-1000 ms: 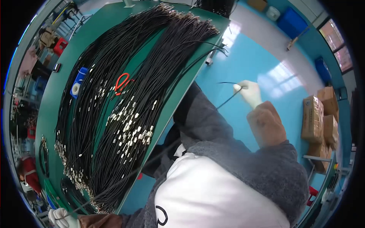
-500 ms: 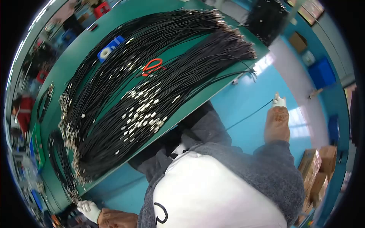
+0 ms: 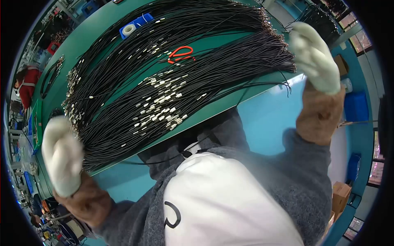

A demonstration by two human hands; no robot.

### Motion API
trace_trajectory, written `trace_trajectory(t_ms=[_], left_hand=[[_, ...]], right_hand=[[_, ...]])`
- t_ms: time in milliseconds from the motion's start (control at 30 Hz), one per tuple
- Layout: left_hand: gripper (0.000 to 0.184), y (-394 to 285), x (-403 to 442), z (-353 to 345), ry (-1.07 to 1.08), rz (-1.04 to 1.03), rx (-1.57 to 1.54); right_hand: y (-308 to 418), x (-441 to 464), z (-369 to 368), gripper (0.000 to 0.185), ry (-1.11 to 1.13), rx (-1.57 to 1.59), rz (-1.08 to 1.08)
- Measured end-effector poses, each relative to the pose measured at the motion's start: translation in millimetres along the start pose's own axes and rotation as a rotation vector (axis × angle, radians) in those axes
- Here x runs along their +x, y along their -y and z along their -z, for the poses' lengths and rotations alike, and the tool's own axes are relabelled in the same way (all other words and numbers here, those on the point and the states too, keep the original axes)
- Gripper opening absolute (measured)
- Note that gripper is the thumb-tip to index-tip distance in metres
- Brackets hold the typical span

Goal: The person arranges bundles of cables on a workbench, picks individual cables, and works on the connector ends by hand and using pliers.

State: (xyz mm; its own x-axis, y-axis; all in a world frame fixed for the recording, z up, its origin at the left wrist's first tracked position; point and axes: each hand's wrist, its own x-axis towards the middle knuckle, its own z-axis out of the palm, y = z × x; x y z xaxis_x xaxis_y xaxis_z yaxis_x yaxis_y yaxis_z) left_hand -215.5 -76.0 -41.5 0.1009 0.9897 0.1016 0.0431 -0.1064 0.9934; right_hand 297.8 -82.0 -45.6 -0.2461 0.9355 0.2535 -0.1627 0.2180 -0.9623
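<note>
Both of the wearer's gloved hands have shifted since half a second ago: the right hand (image 3: 316, 57) has gone from over the blue floor, where it held a cable, to the table's right end, and the left hand (image 3: 61, 158) now shows higher in view, beside the left ends of the cables. The green table (image 3: 90, 33) takes up most of the upper view. Across it lie two broad bundles of black cables, the near bundle (image 3: 230, 67) along the front edge and the far bundle (image 3: 197, 20) curving behind. Both hands are blurred, with fingers that look bent; whether either grips a cable I cannot tell. The right is just beside the near bundle's right-hand ends. A white shirt front (image 3: 221, 192) fills the lower middle, bearing a dark curved mark (image 3: 172, 215), perhaps part of a letter, too incomplete to read. A brown carton (image 3: 341, 197) stands at the right; no print on it can be made out. On the far bundle rests a blue holder (image 3: 141, 21) with a white roll (image 3: 129, 29), and orange-handled scissors (image 3: 171, 58) lie between the bundles. Smallest are the white pieces (image 3: 166, 98) clustered on the near bundle, without readable lettering.
</note>
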Motion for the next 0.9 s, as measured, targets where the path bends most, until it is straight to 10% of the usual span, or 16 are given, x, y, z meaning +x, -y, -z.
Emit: trace_trajectory(t_ms=[167,367,500,667,900], left_hand=[[0.042,70.2,52.2,-146.5,0.528,0.088,0.032],[0.017,126.5,43.4,-155.9,0.172,0.479,-0.235],[0.019,129.2,43.5,-140.3,0.276,0.642,-0.366],[0.024,162.5,41.1,-157.7,0.28,0.604,-0.247],[0.021,125.2,48.9,-144.1,0.078,0.494,-0.304]], right_hand=[[-68.4,89.7,-124.3,0.043,0.408,0.185,-0.267],[-137.0,99.2,-154.4,0.03,0.056,0.925,-0.436],[-157.1,85.8,-146.6,0.019,0.075,-0.036,-0.224],[-166.3,83.9,-158.8,0.02,0.174,-0.402,-0.059],[-165.1,88.9,-143.5,0.019,-0.051,-0.163,-0.41]])
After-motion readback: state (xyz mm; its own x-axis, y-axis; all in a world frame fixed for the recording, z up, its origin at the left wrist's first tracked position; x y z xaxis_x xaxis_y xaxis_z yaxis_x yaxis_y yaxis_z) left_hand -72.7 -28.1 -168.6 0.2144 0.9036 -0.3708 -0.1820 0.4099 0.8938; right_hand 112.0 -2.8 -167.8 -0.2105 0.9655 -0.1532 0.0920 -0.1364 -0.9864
